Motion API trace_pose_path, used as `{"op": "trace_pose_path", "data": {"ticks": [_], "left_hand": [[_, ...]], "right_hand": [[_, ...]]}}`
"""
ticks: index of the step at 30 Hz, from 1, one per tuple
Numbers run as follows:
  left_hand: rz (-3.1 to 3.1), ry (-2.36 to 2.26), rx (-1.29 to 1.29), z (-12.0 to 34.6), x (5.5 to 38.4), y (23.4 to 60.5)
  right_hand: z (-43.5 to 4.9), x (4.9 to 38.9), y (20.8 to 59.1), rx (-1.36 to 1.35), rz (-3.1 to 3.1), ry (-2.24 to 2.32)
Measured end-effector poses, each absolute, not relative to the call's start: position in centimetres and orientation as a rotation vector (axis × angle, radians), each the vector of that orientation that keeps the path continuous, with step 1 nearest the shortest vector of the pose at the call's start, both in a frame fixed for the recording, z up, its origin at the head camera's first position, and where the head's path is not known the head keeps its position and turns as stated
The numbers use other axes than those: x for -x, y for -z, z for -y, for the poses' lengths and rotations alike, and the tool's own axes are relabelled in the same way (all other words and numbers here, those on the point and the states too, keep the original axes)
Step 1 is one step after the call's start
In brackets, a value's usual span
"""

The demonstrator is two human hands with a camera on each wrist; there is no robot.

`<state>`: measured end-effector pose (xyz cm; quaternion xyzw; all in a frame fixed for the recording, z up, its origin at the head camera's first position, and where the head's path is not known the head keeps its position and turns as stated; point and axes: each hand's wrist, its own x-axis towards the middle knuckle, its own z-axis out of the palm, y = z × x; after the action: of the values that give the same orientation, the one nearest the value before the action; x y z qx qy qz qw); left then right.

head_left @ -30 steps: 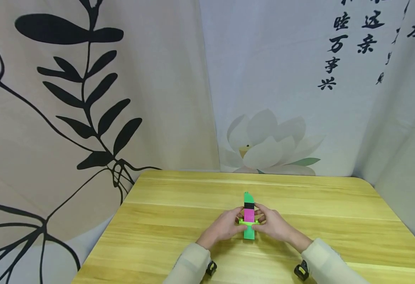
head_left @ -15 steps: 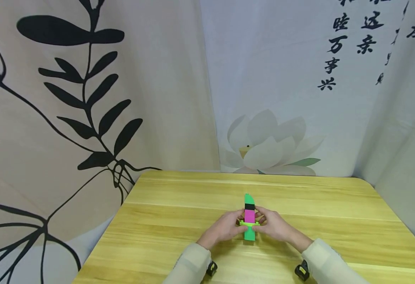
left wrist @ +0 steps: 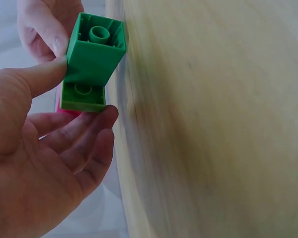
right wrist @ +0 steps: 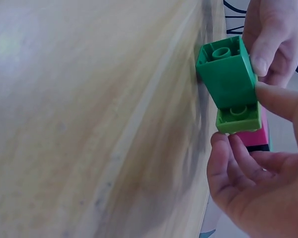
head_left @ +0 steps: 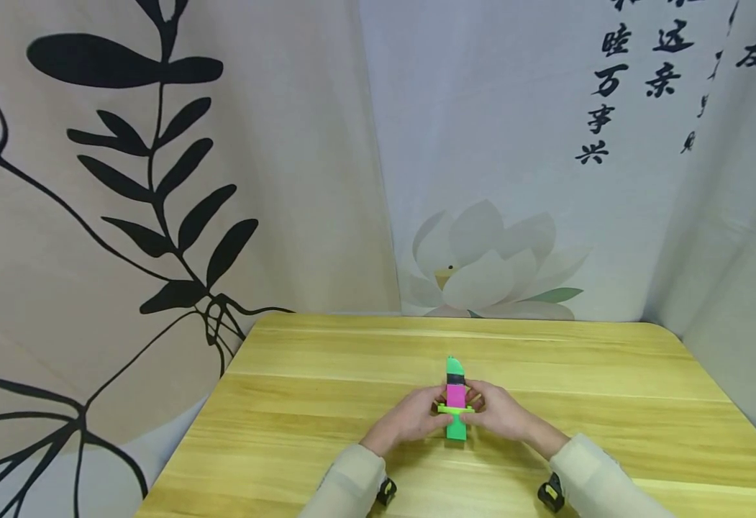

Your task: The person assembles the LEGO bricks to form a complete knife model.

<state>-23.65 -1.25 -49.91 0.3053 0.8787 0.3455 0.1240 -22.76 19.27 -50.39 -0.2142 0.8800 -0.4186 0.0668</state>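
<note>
A sword-like stack of toy building blocks [head_left: 456,396] is held between both hands over the table. From its far end it runs green with a rounded side, black, pink, a lime crosspiece [left wrist: 83,101], then a green block [right wrist: 229,83] with a hollow underside. My left hand [head_left: 416,415] pinches the stack from the left, thumb by the crosspiece and fingers behind. From the other side my right hand [head_left: 502,413] grips it the same way. In both wrist views the hollow end faces the camera. Parts of the fingers are hidden behind the blocks.
The wooden table [head_left: 326,360] extends all round the hands. Behind it hang pale curtains [head_left: 313,180] with black leaf prints, a lotus picture and dark written characters. A black strap piece [head_left: 551,493] shows at the right wrist, another [head_left: 386,491] at the left.
The stack appears slightly lower in the head view, and the curtain prints have shifted a little too. Both hands keep their hold almost unmoved.
</note>
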Motion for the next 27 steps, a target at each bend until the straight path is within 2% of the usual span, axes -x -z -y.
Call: {"op": "trace_pose_path", "data": {"ticks": [12, 27], "left_hand": [[-2.55, -0.973, -0.859, 1.24, 23.9, 50.15], [-2.545, -0.978, -0.809, 1.03, 23.82, 50.36]], "right_hand": [[-19.4, 22.78, 51.05, 0.564, -2.596, 1.268], [-19.56, 22.58, 51.22, 0.62, -2.568, 1.277]]}}
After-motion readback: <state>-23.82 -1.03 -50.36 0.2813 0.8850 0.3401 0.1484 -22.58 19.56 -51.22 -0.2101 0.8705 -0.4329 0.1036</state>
